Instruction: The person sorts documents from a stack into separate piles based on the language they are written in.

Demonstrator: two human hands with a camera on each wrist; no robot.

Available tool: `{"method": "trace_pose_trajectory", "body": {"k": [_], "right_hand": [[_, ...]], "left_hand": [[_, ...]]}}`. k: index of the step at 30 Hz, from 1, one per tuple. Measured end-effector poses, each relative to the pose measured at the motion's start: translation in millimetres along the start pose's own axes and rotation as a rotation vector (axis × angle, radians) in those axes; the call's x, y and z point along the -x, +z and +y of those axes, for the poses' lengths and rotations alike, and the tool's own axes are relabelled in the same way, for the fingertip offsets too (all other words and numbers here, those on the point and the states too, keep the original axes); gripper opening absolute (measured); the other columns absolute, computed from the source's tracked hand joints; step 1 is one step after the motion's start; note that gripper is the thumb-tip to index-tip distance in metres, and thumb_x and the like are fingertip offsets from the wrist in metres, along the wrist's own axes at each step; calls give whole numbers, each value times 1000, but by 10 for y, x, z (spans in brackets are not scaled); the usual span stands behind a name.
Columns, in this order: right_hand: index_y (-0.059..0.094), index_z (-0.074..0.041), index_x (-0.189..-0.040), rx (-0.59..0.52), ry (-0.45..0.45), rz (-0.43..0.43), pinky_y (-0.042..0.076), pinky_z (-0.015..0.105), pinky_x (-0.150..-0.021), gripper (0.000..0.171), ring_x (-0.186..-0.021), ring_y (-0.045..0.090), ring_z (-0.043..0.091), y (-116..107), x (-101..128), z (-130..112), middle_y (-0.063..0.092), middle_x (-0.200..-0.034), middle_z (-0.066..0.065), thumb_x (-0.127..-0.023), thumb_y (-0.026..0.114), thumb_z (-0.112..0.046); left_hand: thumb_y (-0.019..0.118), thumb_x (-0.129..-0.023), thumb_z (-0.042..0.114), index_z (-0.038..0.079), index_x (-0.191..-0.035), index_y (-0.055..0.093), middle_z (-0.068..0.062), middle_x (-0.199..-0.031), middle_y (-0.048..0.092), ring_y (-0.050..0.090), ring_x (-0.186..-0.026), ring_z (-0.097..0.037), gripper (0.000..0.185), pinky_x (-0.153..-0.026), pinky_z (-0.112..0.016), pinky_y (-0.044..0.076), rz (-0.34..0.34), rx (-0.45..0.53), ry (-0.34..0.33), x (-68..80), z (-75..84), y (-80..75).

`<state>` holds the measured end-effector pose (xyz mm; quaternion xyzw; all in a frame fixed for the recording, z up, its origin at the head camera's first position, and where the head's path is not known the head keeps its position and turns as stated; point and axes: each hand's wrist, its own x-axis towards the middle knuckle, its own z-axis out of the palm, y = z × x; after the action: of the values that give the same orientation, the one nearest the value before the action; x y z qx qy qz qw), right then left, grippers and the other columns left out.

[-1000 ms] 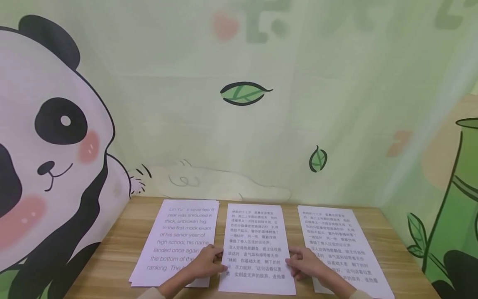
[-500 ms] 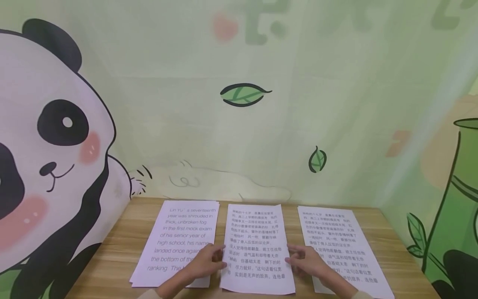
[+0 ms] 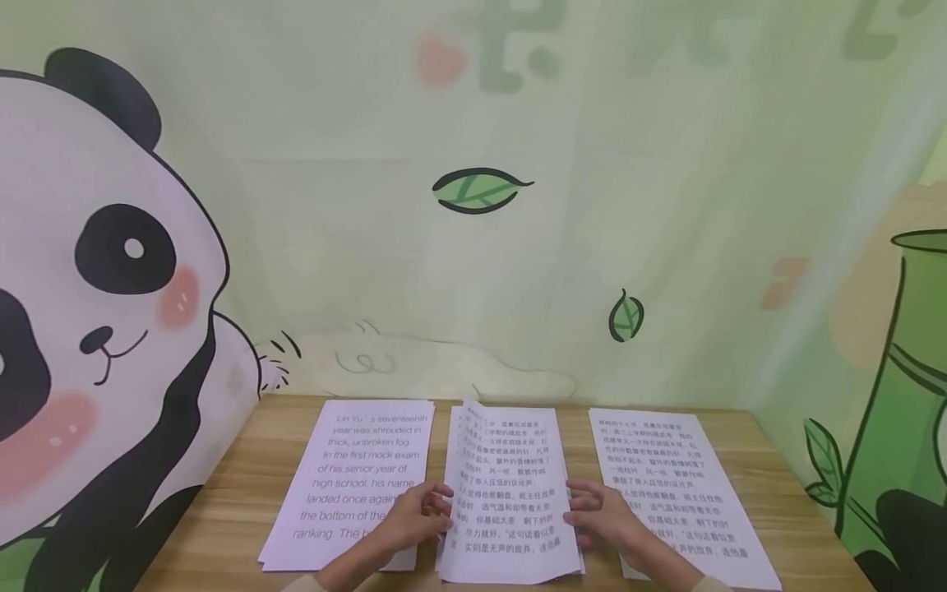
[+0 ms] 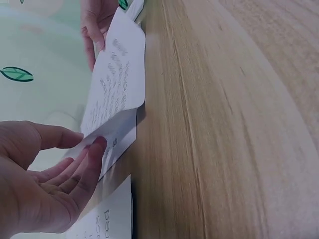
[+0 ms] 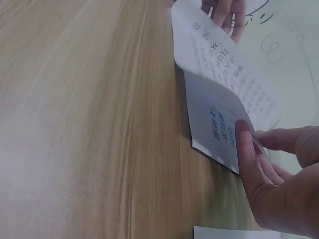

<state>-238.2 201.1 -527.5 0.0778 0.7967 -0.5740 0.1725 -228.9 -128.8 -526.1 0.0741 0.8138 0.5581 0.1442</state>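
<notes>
Between my hands, a white sheet of paper [image 3: 510, 485] printed in Chinese is raised off the middle pile and bows upward. My left hand [image 3: 405, 520] pinches its left edge between thumb and fingers. On the opposite edge, my right hand [image 3: 611, 523] does the same; the right wrist view shows the thumb above and fingers beneath the paper. Under the lifted sheet lies another printed sheet [image 5: 202, 117], flat on the table, with a gap between the two. The lifted sheet's far left corner curls up in the head view.
To the left lies a pile of English-printed sheets [image 3: 348, 485], its edges slightly uneven, partly behind my left hand. A Chinese-printed sheet [image 3: 666, 469] lies to the right, partly under my right forearm. The wooden table [image 3: 222, 493] ends at a panda-printed backdrop [image 3: 355, 230].
The middle pile's top sheet has risen from nearly flat to bowed, its far left corner lifting. Both hands stay at its side edges with barely any shift.
</notes>
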Motion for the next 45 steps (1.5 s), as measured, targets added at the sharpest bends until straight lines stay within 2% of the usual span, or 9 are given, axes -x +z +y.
{"method": "trace_pose_trajectory", "body": {"k": [6, 13, 22, 30, 34, 37, 45], "right_hand": [[41, 3, -151, 7, 81, -17, 63, 39, -80, 72, -94, 75, 24, -22, -47, 36, 72, -118, 17, -87, 73, -5], [43, 8, -147, 10, 117, -61, 63, 38, -79, 66, -93, 73, 21, -24, -33, 87, 74, -109, 12, -90, 72, -6], [47, 4, -146, 37, 95, -31, 63, 38, -79, 61, -92, 74, 21, -73, -29, 89, 74, -113, 14, -90, 69, -2], [45, 2, -148, 43, 116, -17, 62, 38, -82, 58, -98, 73, 22, -191, -15, 72, 67, -125, 22, -94, 64, -6], [44, 1, -150, 30, 134, -5, 61, 38, -84, 60, -100, 72, 21, -280, -1, 86, 64, -130, 25, -93, 65, -7], [42, 2, -150, 19, 132, 10, 61, 38, -84, 62, -99, 71, 21, -342, 23, 98, 61, -133, 28, -93, 65, -6], [42, 2, -151, -15, 117, 53, 61, 39, -83, 60, -96, 72, 19, -567, 91, 158, 65, -131, 25, -95, 63, -7]], "left_hand": [[64, -84, -8, -14, -139, 48, -19, -104, 73, 72, -88, -25, 58, -74, -39, 63, -20, 42, -75, -25, -39, -3], [60, -80, -9, -10, -140, 48, -12, -100, 73, 71, -83, -20, 61, -76, -38, 63, -49, 44, -160, -32, -59, -19], [61, -78, -11, -8, -134, 52, -12, -101, 71, 71, -82, -18, 57, -77, -38, 63, -75, 123, -159, -13, -84, -4], [64, -81, -9, -8, -136, 50, -10, -96, 73, 71, -80, -17, 57, -77, -35, 63, -53, 136, -169, -59, -101, 79], [64, -82, -6, -7, -138, 49, -10, -97, 75, 73, -80, -18, 58, -78, -34, 62, -45, 115, -141, -94, -80, 153], [63, -81, -6, -8, -137, 49, -10, -98, 72, 71, -78, -16, 58, -77, -33, 62, -46, 131, -100, -110, -70, 217], [62, -82, -5, -7, -141, 50, -10, -99, 70, 69, -78, -14, 60, -74, -33, 62, -41, 215, 6, -223, -60, 419]]}}
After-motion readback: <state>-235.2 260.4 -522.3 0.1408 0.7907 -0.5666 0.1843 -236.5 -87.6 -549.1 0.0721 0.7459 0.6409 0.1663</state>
